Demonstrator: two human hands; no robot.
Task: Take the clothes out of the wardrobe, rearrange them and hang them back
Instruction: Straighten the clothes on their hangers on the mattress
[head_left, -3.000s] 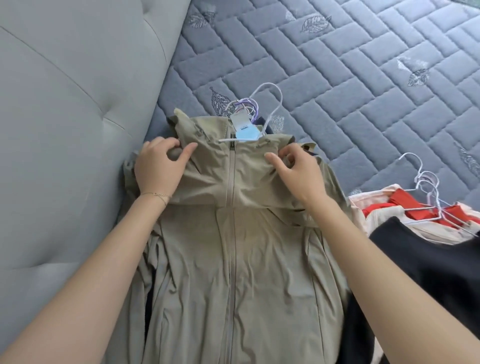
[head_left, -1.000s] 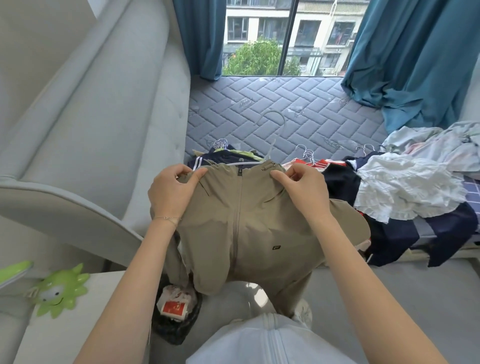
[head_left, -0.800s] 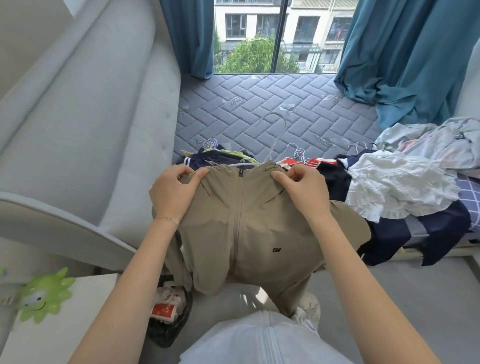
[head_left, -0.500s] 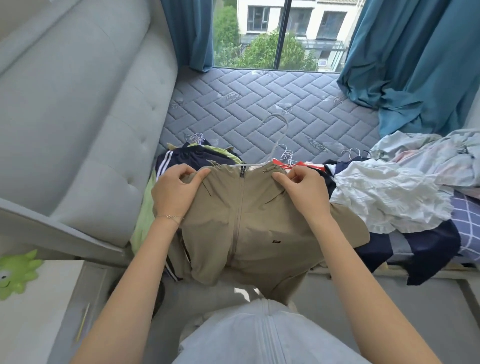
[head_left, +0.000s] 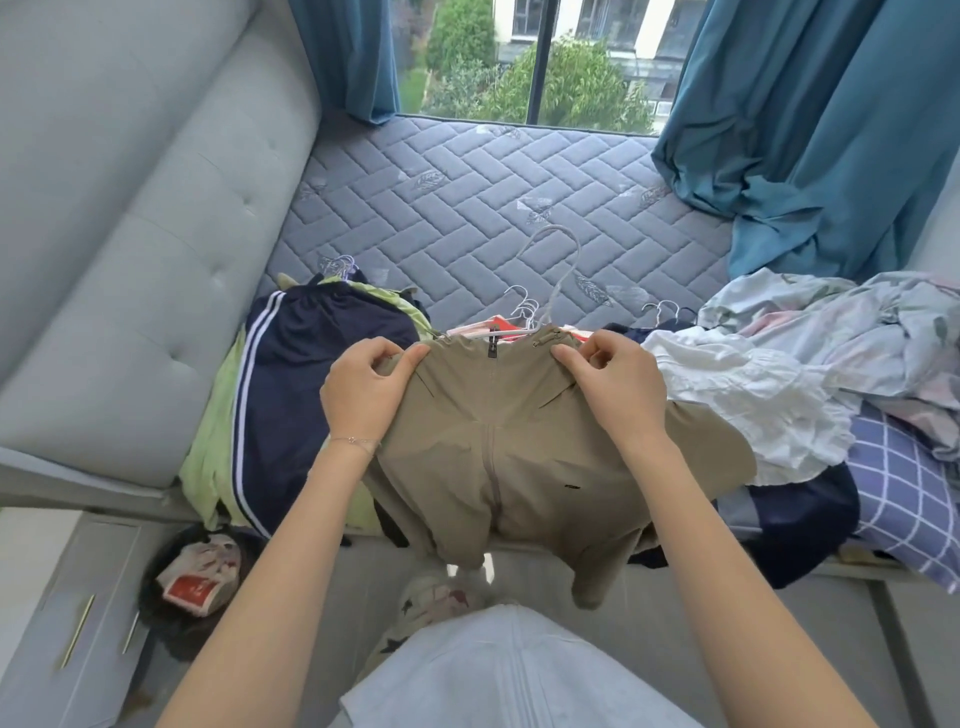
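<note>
Grip of both hands is closed on the jacket (head_left: 519, 441): one shoulder is pinched by the left hand (head_left: 363, 397), the other by the right hand (head_left: 613, 384), either side of the zip. The jacket is held on its hanger (head_left: 565, 260), whose white hook stands up behind the collar. It is held over the near bed edge, with the hem hanging past it.

A small dark logo (head_left: 571, 487) is noted on the chest; it cannot be read. Print on a red-and-white packet (head_left: 191, 590) at floor level is likewise illegible.

Bare mattress (head_left: 467, 197) is seen beyond the clothes, up to the window. A striped navy garment (head_left: 311, 395) lies left and a white pile (head_left: 753, 395) right.
</note>
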